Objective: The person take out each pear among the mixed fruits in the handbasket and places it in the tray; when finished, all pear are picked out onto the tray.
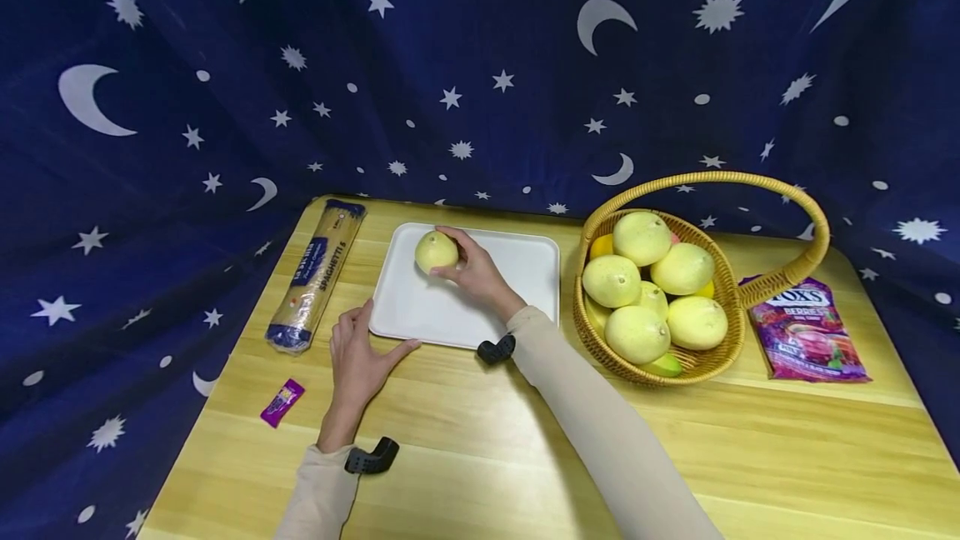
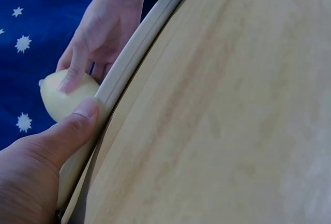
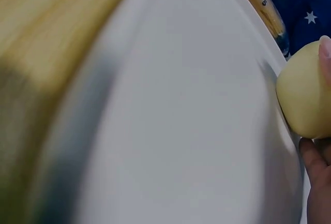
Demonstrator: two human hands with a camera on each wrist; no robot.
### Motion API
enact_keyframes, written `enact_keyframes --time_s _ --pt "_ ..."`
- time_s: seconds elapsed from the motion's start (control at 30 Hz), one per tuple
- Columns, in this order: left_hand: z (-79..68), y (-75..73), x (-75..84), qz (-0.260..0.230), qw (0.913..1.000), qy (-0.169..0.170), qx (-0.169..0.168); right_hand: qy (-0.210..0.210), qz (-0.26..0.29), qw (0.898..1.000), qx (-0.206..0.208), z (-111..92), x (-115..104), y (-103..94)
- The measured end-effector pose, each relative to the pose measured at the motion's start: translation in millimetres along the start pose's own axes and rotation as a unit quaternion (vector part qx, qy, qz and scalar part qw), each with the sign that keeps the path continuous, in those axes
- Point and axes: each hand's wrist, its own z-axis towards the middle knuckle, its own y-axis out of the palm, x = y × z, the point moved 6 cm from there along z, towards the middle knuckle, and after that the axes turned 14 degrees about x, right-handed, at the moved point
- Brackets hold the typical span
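Note:
My right hand [image 1: 477, 271] grips a pale yellow-green round fruit [image 1: 436, 252] between thumb and fingers, over the far left part of a white rectangular tray [image 1: 510, 261]. A small nub sticks out of the fruit [image 2: 61, 97] in the left wrist view. At the tray's near left corner, my left hand [image 1: 360, 357] is spread, its fingers along the left side. Its thumb [image 2: 77, 131] lies against the tray rim [image 2: 129, 53]. In the right wrist view, the fruit [image 3: 305, 92] overlaps the tray's edge, and only part of the right hand [image 3: 319, 182] shows.
Right of the tray stands a wicker basket [image 1: 738, 319] with a tall handle, holding several similar fruits [image 1: 642, 237]. A purple Fox's candy bag [image 1: 810, 332] lies beyond it. Left are a spaghetti pack [image 1: 318, 273] and a small purple wrapped sweet [image 1: 282, 402]. A starry blue cloth [image 1: 480, 65] hangs behind.

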Motion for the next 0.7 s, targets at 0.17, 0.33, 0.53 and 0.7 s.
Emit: enact_keyframes --time_s 0.17,0.33,0.53,0.7 --pt "0.3 -0.1 -0.5 -0.001 1.0000 -0.001 0.001 -0.008 -0.017 1.000 0.000 0 -3 -0.9" --pt "0.3 0.8 1.7 0.003 1.0000 -0.001 -0.003 -0.006 -0.029 1.000 0.006 0 -6 -4.2" --pt "0.7 1.2 0.8 0.004 1.0000 -0.005 -0.004 -0.003 -0.024 1.000 0.019 -1 -13 -11.0" --pt "0.4 -0.1 0.2 0.005 1.0000 0.001 0.003 -0.022 -0.010 0.999 0.033 -6 -28 -20.3"
